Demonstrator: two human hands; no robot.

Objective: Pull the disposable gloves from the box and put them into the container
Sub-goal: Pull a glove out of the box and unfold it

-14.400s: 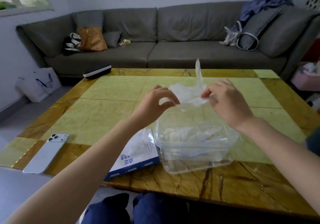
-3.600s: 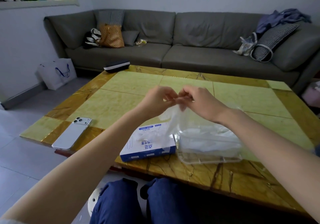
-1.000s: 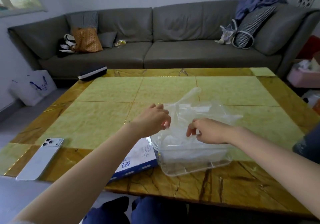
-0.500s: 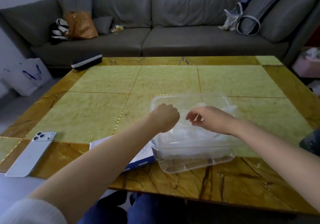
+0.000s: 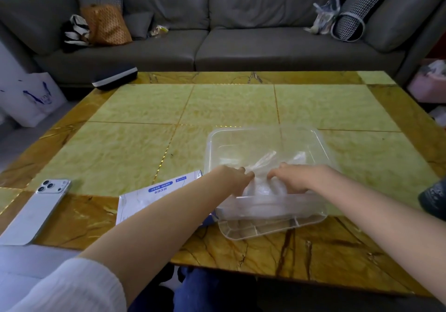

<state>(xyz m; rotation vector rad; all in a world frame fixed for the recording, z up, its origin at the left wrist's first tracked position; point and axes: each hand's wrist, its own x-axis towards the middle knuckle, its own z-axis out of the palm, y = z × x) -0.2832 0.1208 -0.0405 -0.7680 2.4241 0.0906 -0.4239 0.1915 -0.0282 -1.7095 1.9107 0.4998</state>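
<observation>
Our left grip (image 5: 233,179) and right grip (image 5: 295,179) pinch a bunched disposable glove (image 5: 264,163) inside the clear container (image 5: 265,132), right of centre. We judge this the stowing step; next, release and reach the glove box (image 5: 156,194) just left.

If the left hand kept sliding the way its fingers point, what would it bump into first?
The left hand would first meet the bunched gloves at its fingertips, inside the container; just beyond them, probably the right hand, though depth is unclear.
</observation>
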